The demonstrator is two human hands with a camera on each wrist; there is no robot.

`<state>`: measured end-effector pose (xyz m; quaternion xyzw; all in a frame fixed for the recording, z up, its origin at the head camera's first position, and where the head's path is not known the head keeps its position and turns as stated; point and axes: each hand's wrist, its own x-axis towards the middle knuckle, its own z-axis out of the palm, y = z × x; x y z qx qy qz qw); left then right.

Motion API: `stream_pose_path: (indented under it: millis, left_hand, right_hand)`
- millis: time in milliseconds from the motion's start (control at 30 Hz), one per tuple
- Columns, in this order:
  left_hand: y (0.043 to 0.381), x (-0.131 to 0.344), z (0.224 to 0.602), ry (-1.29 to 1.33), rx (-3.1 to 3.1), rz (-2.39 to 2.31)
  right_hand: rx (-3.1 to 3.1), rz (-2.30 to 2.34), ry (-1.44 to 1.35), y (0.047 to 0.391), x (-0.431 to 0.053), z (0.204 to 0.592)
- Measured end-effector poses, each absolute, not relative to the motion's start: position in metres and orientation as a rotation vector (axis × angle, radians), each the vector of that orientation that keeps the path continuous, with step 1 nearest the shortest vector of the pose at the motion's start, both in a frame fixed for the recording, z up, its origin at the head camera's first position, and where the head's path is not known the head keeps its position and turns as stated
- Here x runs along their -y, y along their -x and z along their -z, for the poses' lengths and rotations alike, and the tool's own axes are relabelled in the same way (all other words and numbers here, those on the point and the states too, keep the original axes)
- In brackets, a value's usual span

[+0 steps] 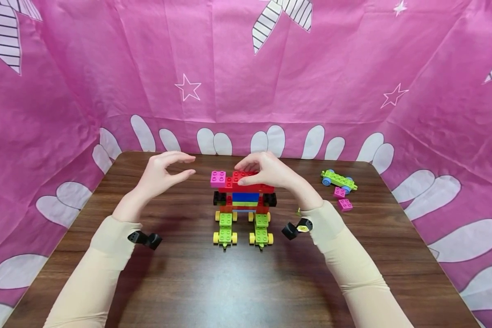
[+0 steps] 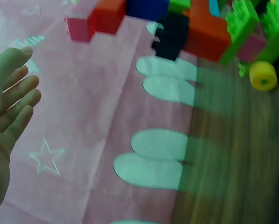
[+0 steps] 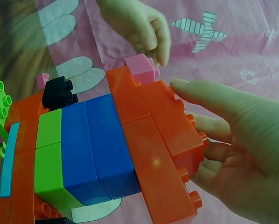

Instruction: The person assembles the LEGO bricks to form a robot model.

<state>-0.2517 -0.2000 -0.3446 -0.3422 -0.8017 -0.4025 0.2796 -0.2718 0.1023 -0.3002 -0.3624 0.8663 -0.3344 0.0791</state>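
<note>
A toy block build stands mid-table on two lime green wheeled bases with yellow wheels. Blue bricks form its middle, black bricks jut out at both sides, and red bricks cross the top. My right hand holds the topmost red brick, thumb on the near side and fingers behind it; the far fingertips are partly hidden. A pink brick sits on the top row's left end. To the left of it, my left hand hovers with fingers and thumb spread apart, holding nothing.
At the back right of the brown table stands another lime green wheeled base with blue wheels. Two loose pink bricks lie beside it. A small green piece shows by my right wrist. Pink cloth hangs behind and at both sides.
</note>
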Motion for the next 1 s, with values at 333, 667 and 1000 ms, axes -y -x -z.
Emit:
stream_pose_path:
  millis: [333, 667, 1000]
  left_hand:
    - [0.262, 0.236, 0.380, 0.716, 2.249, 1.043]
    - [0.271, 0.272, 0.415, 0.513, 2.404, 0.987]
    - [0.275, 0.298, 0.442, 0.385, 2.569, 0.992]
  right_hand:
    - [-2.574, 1.065, 1.114, 0.269, -0.097, 0.299]
    - [-2.576, 1.114, 1.091, 0.269, -0.089, 0.303]
    - [-2.557, 1.110, 1.083, 0.271, -0.082, 0.305]
